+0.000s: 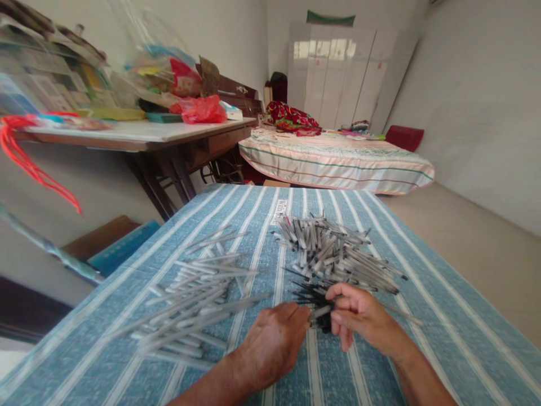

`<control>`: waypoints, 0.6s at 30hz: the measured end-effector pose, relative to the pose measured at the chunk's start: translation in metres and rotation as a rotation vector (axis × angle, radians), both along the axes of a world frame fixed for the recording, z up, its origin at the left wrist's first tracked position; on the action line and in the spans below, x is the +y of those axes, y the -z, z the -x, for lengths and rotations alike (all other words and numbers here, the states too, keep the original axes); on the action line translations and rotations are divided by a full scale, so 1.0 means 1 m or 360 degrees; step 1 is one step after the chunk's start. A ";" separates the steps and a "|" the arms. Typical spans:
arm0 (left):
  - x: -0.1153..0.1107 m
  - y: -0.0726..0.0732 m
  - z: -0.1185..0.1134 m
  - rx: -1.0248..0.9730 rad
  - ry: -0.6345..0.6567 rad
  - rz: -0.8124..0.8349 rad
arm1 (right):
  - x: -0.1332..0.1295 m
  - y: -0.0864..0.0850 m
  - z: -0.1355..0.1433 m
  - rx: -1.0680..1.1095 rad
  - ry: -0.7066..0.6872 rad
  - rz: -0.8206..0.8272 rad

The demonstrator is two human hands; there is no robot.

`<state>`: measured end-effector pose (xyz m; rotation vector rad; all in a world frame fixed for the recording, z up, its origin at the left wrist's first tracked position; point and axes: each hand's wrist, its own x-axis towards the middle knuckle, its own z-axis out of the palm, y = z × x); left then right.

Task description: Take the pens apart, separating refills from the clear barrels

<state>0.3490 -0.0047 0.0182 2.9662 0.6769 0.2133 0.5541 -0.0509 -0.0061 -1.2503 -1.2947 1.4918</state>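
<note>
My left hand [275,338] is closed, palm down, around a short grey pen-like tube [320,312] that sticks out past its fingertips. Its far end reaches the curled fingers of my right hand [367,316], whose thumb and forefinger bend toward each other; what they pinch is hard to make out. Under and behind both hands lie thin black pointed pieces [306,294]. Beyond them is a heap of grey pen-like sticks with dark ends [325,248]. To the left spreads a loose pile of pale grey tubes [194,301]. A thin pale stick [403,314] shows right of my right hand.
A blue and white striped cloth [426,349] covers the table. A label strip [279,211] lies near its far edge. On the left stands a desk [147,135] with a red plastic bag [203,110]. A bed [338,160] is behind the table.
</note>
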 end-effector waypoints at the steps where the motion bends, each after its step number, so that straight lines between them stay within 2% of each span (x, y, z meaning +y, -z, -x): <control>1: 0.000 -0.001 0.000 -0.0009 0.0001 0.0001 | 0.000 0.000 0.000 -0.0003 0.0011 0.0006; 5: -0.001 -0.003 0.000 -0.0039 -0.0015 0.0026 | 0.000 0.003 -0.001 -0.0129 0.0111 -0.0001; 10: 0.000 0.000 -0.001 -0.0027 -0.0050 0.0053 | 0.000 0.003 0.000 -0.0010 0.0012 0.0036; 14: 0.001 0.001 -0.001 -0.0054 -0.0034 0.0087 | 0.000 0.005 0.001 -0.0122 0.0067 0.0061; 18: 0.001 0.001 -0.001 -0.0060 -0.0077 0.0118 | 0.000 0.004 -0.001 0.0002 0.0008 0.0057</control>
